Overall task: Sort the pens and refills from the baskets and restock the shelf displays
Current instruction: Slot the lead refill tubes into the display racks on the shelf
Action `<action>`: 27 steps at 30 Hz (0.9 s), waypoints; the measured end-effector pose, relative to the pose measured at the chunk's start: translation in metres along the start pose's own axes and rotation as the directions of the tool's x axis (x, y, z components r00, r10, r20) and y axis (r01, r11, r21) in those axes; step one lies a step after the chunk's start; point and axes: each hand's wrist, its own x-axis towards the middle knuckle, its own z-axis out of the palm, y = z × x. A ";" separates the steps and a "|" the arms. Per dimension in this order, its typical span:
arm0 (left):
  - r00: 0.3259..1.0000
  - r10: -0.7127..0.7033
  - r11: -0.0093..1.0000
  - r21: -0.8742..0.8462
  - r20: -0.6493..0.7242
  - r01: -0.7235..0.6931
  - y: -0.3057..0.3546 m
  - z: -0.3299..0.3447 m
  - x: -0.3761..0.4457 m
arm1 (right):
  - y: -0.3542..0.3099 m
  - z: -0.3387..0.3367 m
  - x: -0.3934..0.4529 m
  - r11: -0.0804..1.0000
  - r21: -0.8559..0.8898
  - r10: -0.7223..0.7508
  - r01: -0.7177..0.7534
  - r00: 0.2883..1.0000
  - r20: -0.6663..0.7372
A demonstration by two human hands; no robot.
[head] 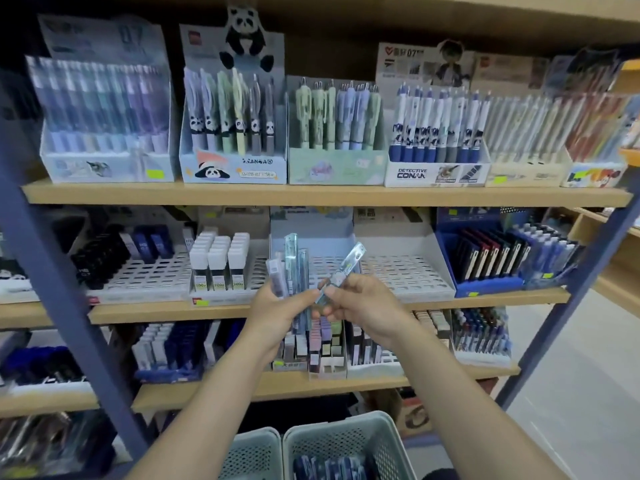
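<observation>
My left hand (pixel 277 308) grips a small bunch of clear packaged refill packs (pixel 292 268), standing upright in front of the middle shelf. My right hand (pixel 356 303) pinches one more clear refill pack (pixel 343 271), tilted up to the right, its lower end close to the bunch. Behind both hands sits a light blue display box with a white slotted tray (pixel 332 265), mostly bare. Below me stand two pale green mesh baskets (pixel 349 431) (pixel 256 445); the right one holds several dark blue packs.
The wooden top shelf (pixel 311 195) carries rows of pen display boxes, among them a panda box (pixel 233 133) and a Detective Conan box (pixel 436 154). Blue metal uprights (pixel 59 278) (pixel 575 282) frame the shelving. Lower shelves hold refill boxes.
</observation>
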 end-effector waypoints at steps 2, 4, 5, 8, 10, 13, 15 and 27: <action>1.000 -0.003 1.000 -0.015 -0.027 0.002 -0.007 -0.005 0.008 | 0.008 -0.002 0.010 0.999 -0.039 0.006 -0.007 1.000 -0.006; 0.998 -0.014 1.000 -0.019 -0.061 0.013 -0.016 -0.015 0.015 | 0.014 -0.002 0.021 0.995 -0.097 -0.017 0.010 0.997 -0.073; 0.997 -0.021 1.000 -0.019 -0.077 0.020 -0.020 -0.021 0.018 | 0.015 -0.001 0.027 0.987 -0.162 -0.044 0.024 0.991 -0.123; 0.995 -0.035 0.999 -0.028 -0.095 0.033 -0.026 -0.034 0.026 | 0.017 0.006 0.049 0.925 -0.372 -0.158 0.076 0.968 -0.196; 0.995 -0.028 0.999 -0.026 -0.098 0.026 -0.028 -0.041 0.027 | 0.018 0.015 0.064 0.869 -0.481 -0.213 0.118 0.966 -0.148; 0.991 -0.048 0.999 -0.017 -0.124 0.046 -0.032 -0.049 0.025 | 0.027 0.029 0.078 0.812 -0.569 -0.211 0.132 0.975 -0.075; 0.987 -0.063 0.998 -0.015 -0.149 0.062 -0.036 -0.053 0.022 | 0.031 0.035 0.079 0.763 -0.637 -0.200 0.109 0.977 -0.073; 0.976 -0.084 0.996 0.017 -0.199 0.089 -0.038 -0.059 0.021 | 0.021 0.038 0.085 0.813 -0.575 -0.237 0.091 0.954 -0.185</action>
